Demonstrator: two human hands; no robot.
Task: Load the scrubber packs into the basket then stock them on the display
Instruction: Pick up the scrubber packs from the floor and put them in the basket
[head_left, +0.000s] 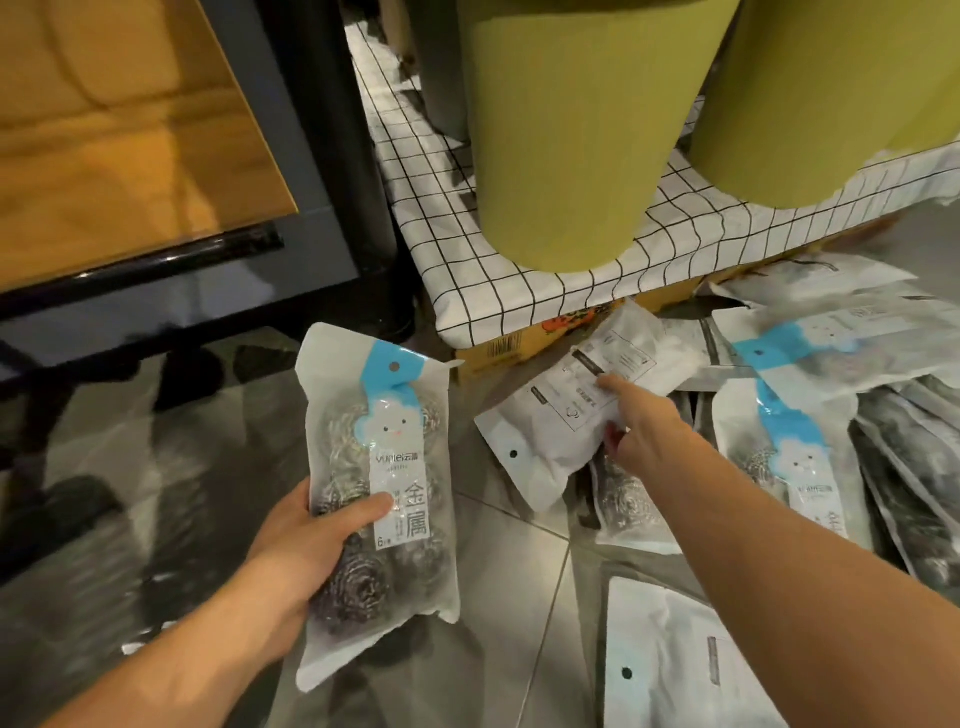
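My left hand (306, 540) grips a scrubber pack (382, 499), face up, with a blue strip, a cloud face and steel-wool balls showing through. My right hand (641, 423) is closed on the edge of a second pack (561, 415), which lies back side up and tilted, its index finger stretched over the printed label. Several more packs lie on the floor to the right, one face up (789, 462) and one back up (670, 660) near the bottom edge. No basket shows in this view.
A low platform with a black-and-white grid cloth (519, 291) holds two large yellow-green bins (582, 130). A cardboard box (509, 348) sits under its edge. A dark display cabinet with a wooden panel (130, 130) stands at left on the glossy grey tile floor (509, 597).
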